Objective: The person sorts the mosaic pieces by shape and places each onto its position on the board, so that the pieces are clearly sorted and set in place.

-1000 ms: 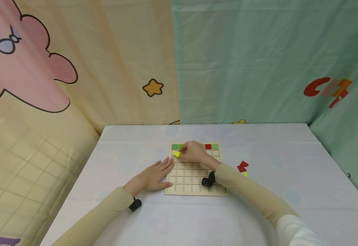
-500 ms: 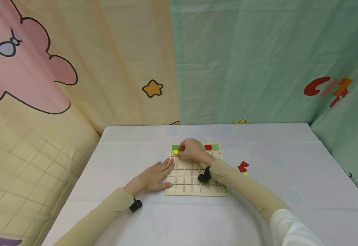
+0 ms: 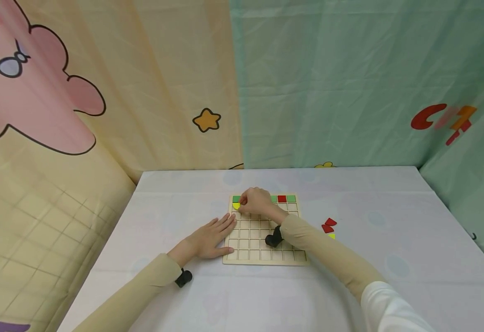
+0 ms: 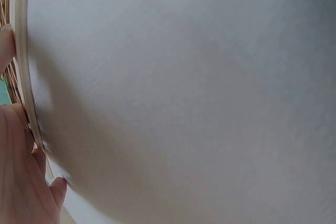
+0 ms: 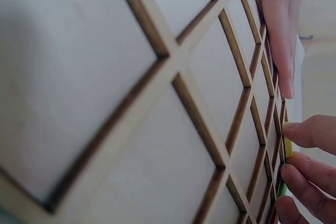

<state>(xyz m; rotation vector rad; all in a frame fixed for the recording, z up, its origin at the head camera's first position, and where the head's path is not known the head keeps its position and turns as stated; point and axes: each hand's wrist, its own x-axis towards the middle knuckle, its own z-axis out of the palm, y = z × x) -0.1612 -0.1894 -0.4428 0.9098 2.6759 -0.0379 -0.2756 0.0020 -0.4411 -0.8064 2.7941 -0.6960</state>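
A pale wooden grid board (image 3: 243, 254) lies on the table, with green and red squares along its far row. My right hand (image 3: 257, 201) pinches a small yellow tile (image 3: 236, 206) over the leftmost cell of the second row, just under a green square (image 3: 236, 199). In the right wrist view, thumb and fingers hold the yellow tile (image 5: 288, 148) right at the grid. My left hand (image 3: 208, 237) lies flat with fingers spread, its fingertips and thumb on the board's left edge; the left wrist view shows its fingers along the wooden rim (image 4: 22, 40).
To the right of the board lie two red tiles (image 3: 329, 225) close together and a yellow tile (image 3: 331, 236). A white cloth covers the table (image 3: 374, 258). Patterned curtains (image 3: 333, 83) hang behind and at both sides. Each wrist wears a black camera (image 3: 183, 278).
My right hand has shifted slightly left and away from me with the yellow tile, bringing it from lower in the second row up against the green square. The left hand stays put.
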